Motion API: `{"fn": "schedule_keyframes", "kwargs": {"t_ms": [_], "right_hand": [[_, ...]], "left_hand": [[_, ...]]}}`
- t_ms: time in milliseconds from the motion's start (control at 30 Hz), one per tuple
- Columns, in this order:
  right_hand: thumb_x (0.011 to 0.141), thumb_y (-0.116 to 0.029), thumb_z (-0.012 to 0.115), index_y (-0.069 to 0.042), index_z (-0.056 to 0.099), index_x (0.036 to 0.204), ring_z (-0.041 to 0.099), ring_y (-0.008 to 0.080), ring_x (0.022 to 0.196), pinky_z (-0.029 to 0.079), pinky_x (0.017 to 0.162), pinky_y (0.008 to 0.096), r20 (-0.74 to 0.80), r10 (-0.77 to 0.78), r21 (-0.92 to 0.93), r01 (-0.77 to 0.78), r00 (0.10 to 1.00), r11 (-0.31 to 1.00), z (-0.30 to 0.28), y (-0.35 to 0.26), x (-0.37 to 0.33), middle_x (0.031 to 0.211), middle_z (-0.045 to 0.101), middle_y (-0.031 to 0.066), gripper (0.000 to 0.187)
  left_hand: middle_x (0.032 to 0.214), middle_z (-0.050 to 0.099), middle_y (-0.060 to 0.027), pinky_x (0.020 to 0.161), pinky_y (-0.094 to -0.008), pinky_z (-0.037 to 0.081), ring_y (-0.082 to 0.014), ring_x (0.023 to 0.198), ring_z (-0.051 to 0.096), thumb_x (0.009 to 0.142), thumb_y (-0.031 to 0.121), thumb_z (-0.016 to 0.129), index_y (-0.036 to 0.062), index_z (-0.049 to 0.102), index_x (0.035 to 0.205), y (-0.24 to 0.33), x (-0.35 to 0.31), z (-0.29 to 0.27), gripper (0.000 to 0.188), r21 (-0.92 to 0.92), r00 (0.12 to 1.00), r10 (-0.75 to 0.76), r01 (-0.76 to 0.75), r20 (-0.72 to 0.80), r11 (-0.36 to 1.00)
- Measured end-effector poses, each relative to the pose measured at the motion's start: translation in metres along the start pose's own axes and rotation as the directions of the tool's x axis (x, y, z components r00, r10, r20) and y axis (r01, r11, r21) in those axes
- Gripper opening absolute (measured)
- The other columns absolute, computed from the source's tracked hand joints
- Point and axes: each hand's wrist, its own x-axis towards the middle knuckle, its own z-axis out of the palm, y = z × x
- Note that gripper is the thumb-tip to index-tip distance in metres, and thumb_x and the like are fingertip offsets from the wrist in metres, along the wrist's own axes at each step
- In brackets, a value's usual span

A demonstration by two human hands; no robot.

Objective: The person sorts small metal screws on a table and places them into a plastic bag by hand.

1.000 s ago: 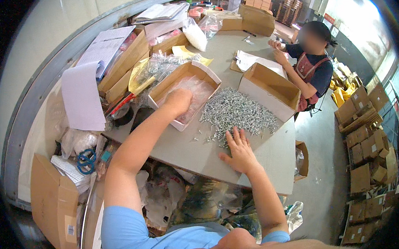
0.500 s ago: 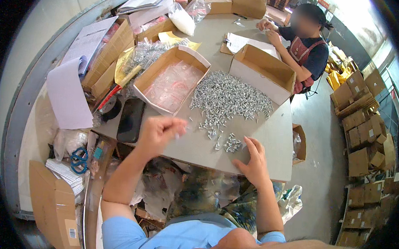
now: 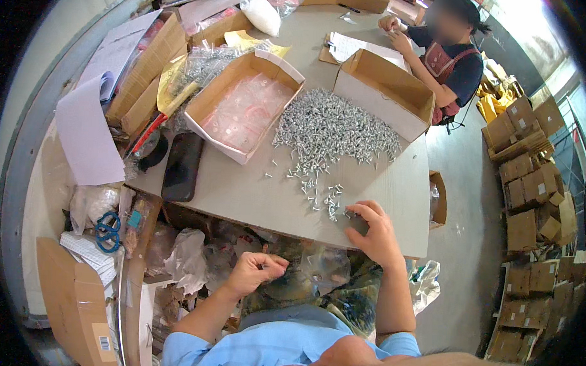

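A big heap of small silver screws [image 3: 340,130] covers the middle of the table, thinning toward the near edge into a small loose cluster [image 3: 331,204]. Beside that cluster rests my right hand [image 3: 376,236], thumb and forefinger apart, with a few screws at the fingertips. My left hand [image 3: 256,273] is off the table, low over my lap, its fingers pinched together. Whatever it may hold is too small to make out. Left of the heap stands an open carton [image 3: 247,110] full of clear plastic bags with red edges.
Behind the heap is an empty white carton [image 3: 383,96]. A dark phone [image 3: 182,167] lies at the table's left edge, near papers [image 3: 88,131] and blue-handled scissors [image 3: 108,231]. Across the table a co-worker [image 3: 449,66] handles something small. Stacked boxes [image 3: 531,191] line the right.
My left hand has dropped from above the table to over my lap. My right hand stays by the small cluster, whose screws now lie in a different, more strung-out arrangement.
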Motion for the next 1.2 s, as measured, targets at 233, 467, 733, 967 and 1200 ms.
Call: {"fn": "schedule_keyframes", "kwargs": {"t_ms": [233,467,733,967,1200], "right_hand": [[0.073,-0.007,0.066,-0.005,0.063,0.099,0.056,0.0343,0.099,0.047,0.085,0.0402,-0.032,-0.020,-0.070,0.018,0.999,0.997,0.009,-0.005,0.010,0.105,0.058,0.0150,0.026],[0.075,-0.006,0.066,-0.003,0.064,0.084,0.060,0.0302,0.082,0.049,0.072,0.0365,-0.022,-0.047,-0.097,0.045,0.999,0.994,0.012,-0.011,-0.005,0.090,0.061,0.0119,0.010],[0.073,-0.009,0.071,-0.004,0.063,0.092,0.060,0.0252,0.073,0.050,0.064,0.0331,-0.020,0.119,0.017,-0.118,0.993,0.993,0.019,-0.030,-0.005,0.088,0.059,0.0101,0.022],[0.070,-0.010,0.070,-0.004,0.060,0.087,0.058,0.0301,0.078,0.048,0.069,0.0373,-0.168,-0.072,-0.172,0.043,0.983,0.984,0.042,-0.022,0.014,0.087,0.057,0.0116,0.020],[0.072,-0.007,0.067,-0.004,0.059,0.084,0.058,0.0316,0.075,0.048,0.067,0.0386,-0.199,-0.111,-0.177,0.076,0.974,0.981,0.043,-0.020,0.012,0.084,0.057,0.0123,0.015]], "left_hand": [[0.091,0.067,-0.0063,0.074,-0.0286,0.048,-0.0113,0.083,0.060,0.077,0.014,0.076,0.0020,0.063,0.090,-0.077,0.022,0.018,0.022,0.340,0.951,-0.215,0.131,0.224,0.931],[0.100,0.065,-0.0047,0.080,-0.0295,0.047,-0.0123,0.090,0.058,0.077,0.014,0.074,0.0018,0.063,0.108,-0.063,0.030,0.069,0.035,0.197,0.967,-0.119,0.075,0.225,0.977],[0.115,0.060,-0.0132,0.089,-0.0351,0.048,-0.0231,0.105,0.058,0.077,0.028,0.077,0.0039,0.053,0.122,-0.068,0.032,0.076,0.056,0.213,0.954,-0.176,0.125,0.241,0.969],[0.118,0.058,-0.0147,0.085,-0.0349,0.050,-0.0238,0.099,0.060,0.078,0.026,0.076,0.0011,0.048,0.127,-0.078,0.035,0.072,0.062,0.372,0.955,-0.162,0.061,0.247,0.926],[0.109,0.060,-0.0127,0.082,-0.0343,0.050,-0.0217,0.095,0.059,0.077,0.021,0.075,0.0000,0.055,0.116,-0.081,0.033,0.078,0.048,0.252,0.971,-0.140,0.089,0.194,0.964]]}}
